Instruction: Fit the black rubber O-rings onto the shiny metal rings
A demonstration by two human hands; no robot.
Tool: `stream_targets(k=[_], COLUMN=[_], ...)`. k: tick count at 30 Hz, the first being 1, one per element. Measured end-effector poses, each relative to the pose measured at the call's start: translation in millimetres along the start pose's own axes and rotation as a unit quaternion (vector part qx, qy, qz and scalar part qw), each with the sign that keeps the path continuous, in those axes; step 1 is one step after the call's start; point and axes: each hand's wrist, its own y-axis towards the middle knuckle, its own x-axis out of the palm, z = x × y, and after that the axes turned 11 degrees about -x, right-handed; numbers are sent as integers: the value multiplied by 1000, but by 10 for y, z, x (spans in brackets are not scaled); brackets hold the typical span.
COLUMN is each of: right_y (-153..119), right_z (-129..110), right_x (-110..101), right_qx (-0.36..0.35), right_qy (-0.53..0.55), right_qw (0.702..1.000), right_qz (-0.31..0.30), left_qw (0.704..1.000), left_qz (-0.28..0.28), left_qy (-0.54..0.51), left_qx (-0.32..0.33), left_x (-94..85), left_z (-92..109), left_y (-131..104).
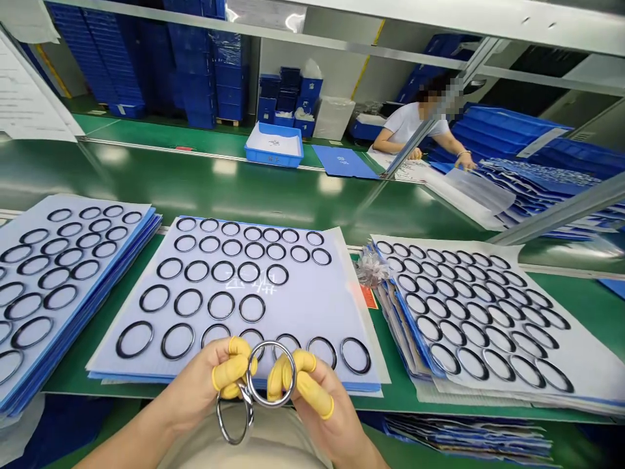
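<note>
Yellow finger cots cover several fingertips of both my hands, which meet in front of my body at the near edge of the middle sheet. Between the fingers of my right hand point(317, 397) a shiny metal ring point(294, 384) is held upright, facing me. My left hand point(209, 374) has its fingers pinched around another metal ring point(219, 420) that hangs lower; whether a second one overlaps it I cannot tell. Left fingertips also touch or nearly touch the upright ring's left side. Beyond them, rows of dark-rimmed rings point(154, 298) lie flat on a white sheet point(312, 312).
Stacks of ring-covered sheets stand at left point(105, 286) and right point(581, 358). Crumpled clear plastic point(372, 266) sits by the right stack. Across the green bench are a blue tray point(274, 156), a blue board point(344, 161) and a co-worker point(415, 124). A metal post point(439, 104) slants through the view.
</note>
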Motion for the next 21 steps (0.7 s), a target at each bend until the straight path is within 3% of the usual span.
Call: stream_targets(k=[5, 13, 21], right_y=[-23, -46, -58], right_z=[37, 72, 78], right_x=[-32, -71, -64], right_qx=[15, 38, 33], right_qy=[-33, -45, -36], right_qw=[999, 998, 999], right_qz=[6, 0, 11], left_qw=[999, 998, 999], left_qz=[-2, -24, -4], left_qy=[-39, -58, -41], left_qx=[-22, 1, -7], left_x=[25, 7, 85], left_z=[-20, -92, -59], left_y=[-4, -29, -21])
